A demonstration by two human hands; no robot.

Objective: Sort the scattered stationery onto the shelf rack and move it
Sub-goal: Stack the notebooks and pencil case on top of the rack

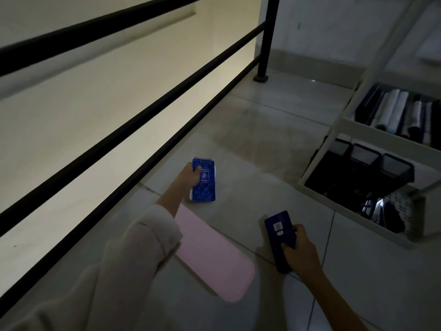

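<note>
Head view: the left hand (191, 174) is clamped on a bright blue patterned notepad (204, 181) low over the tiled floor (250, 139), beside the black railing (133, 130); the right hand (298, 247) grips a dark blue booklet (280, 235); a pink flat sheet (212, 254) lies between them; the white shelf rack (381, 137) stands at right, holding dark items.

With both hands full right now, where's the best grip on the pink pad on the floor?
Take the pink pad by its rounded near end, coming from above on the right side. It lies flat on the tiles, its far end hidden under the left forearm, so pinch an exposed edge and lift.
</note>
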